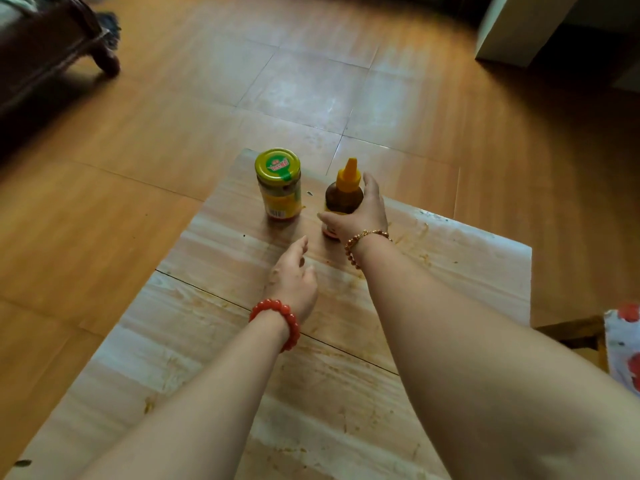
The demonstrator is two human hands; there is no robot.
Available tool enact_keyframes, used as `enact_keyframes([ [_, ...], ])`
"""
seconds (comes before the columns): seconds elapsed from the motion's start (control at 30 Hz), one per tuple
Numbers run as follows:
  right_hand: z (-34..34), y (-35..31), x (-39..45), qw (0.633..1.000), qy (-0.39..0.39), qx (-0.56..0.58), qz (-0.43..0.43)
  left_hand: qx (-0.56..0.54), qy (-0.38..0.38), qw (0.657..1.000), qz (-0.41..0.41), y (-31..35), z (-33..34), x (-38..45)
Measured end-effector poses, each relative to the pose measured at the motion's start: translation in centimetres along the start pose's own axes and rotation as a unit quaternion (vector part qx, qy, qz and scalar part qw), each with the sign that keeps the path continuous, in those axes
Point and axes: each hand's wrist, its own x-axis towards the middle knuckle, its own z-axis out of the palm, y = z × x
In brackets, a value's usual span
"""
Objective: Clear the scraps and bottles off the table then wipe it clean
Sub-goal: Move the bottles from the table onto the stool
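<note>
Wooden floor (pixel 173 133) in orange-brown boards fills most of the view; on it stands one pale wood table (pixel 214 341), its top smeared with brownish streaks and dotted with a few dark scraps; two bare forearms reach over it, one from each side; two containers stand upright near the far end, close together but apart; one is a glass jar (pixel 278 188) with a yellow-green lid and a yellow label, untouched; the other is a brown squeeze bottle (pixel 343 199) with a yellow nozzle cap; the right hand (pixel 360 216) grips this bottle, thumb and fingers curled round its body; the left hand (pixel 294 275) hovers above the tabletop, fingers loosely bent and holding nothing; one red bead bracelet (pixel 280 320) circles the left wrist; one gold bead bracelet (pixel 360 244) circles the right.
</note>
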Motion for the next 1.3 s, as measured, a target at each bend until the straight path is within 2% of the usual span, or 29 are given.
enact_keyframes([
  [0.2,0.1,0.6,0.2,1.0,0.012,0.0,-0.006,-0.007,-0.003,1.0,-0.001,0.6,1.6,0.1],
  [0.37,-1.3,1.8,-1.5,0.997,-0.021,-0.047,-0.049,-0.023,-0.032,0.999,0.0,1.8,3.2,-1.0],
  [0.53,-4.1,3.3,-3.8,1.0,-0.005,-0.019,-0.02,-0.002,-0.04,0.999,0.015,2.9,4.9,-3.4],
  [0.7,-8.7,4.6,-6.2,0.998,0.05,0.02,0.019,0.019,-0.089,0.995,0.026,4.9,7.5,-7.0],
  [0.93,-18.7,9.1,-9.9,0.984,0.149,0.039,0.089,0.06,-0.183,0.979,0.058,9.1,13.4,-12.7],
  [1.3,-30.5,20.0,-16.8,0.911,0.305,0.101,0.26,0.136,-0.317,0.93,0.125,12.6,23.9,-20.6],
])
